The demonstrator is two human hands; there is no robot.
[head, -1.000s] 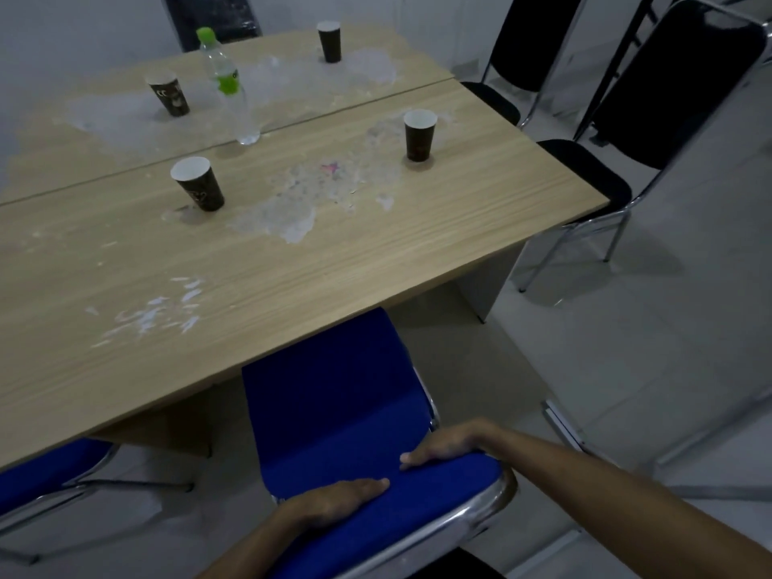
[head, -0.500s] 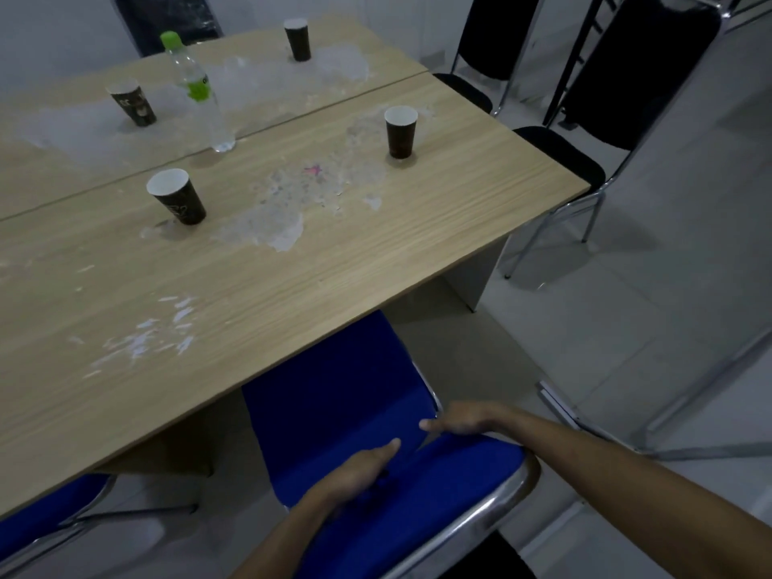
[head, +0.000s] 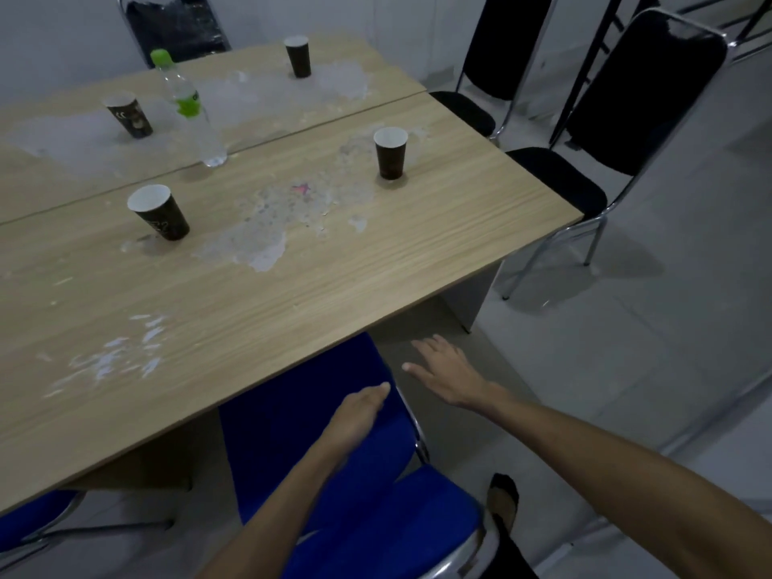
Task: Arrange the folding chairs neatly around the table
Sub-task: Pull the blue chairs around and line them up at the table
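Note:
A blue folding chair (head: 300, 432) with a chrome frame stands right below me, its seat pushed partly under the near edge of the wooden table (head: 376, 261). My left hand (head: 359, 415) hovers over the seat with fingers together and holds nothing. My right hand (head: 443, 369) is off the chair to its right, over the floor, palm down, fingers spread. A second blue chair (head: 29, 520) shows at the lower left under the table. Two black folding chairs (head: 593, 131) (head: 493, 64) stand at the table's right end, a third (head: 175, 27) behind it.
On the table stand several dark paper cups (head: 390, 154) (head: 158, 213) and a clear bottle with a green cap (head: 188, 106). White peeled patches mark the tabletop. Grey tile floor (head: 626, 348) lies open to the right. More chair frames lean at the top right.
Both hands have let go of the blue chair's backrest and lifted forward; the right hand has swung to the right, off the chair. The view has shifted a little.

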